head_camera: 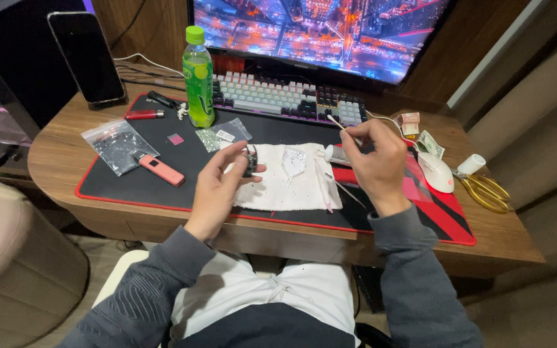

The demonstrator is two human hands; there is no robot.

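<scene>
A person sits at a wooden tabletop (59, 154) covered by a black desk mat with a red edge (188, 154). The left hand (222, 183) is curled closed around a small dark object (251, 161), pinched between thumb and fingertips just above the left edge of a white cloth (291, 183) spread on the mat. The right hand (374, 161) is closed on a thin white stick (342, 127) held like a pen, and a small white tube (336, 154) lies just beside its fingers. Tiny sparkling beads (293, 161) sit in a small heap on the cloth, so only part of the decorating looks done; how much of the dark object is covered is too small to tell. To the left lie a clear bag of beads (116, 145), a pink lighter-shaped device (161, 169) and a green bottle (198, 77). A keyboard (285, 98), monitor (323, 32), white mouse (438, 173) and gold scissors (488, 191) surround the work.
</scene>
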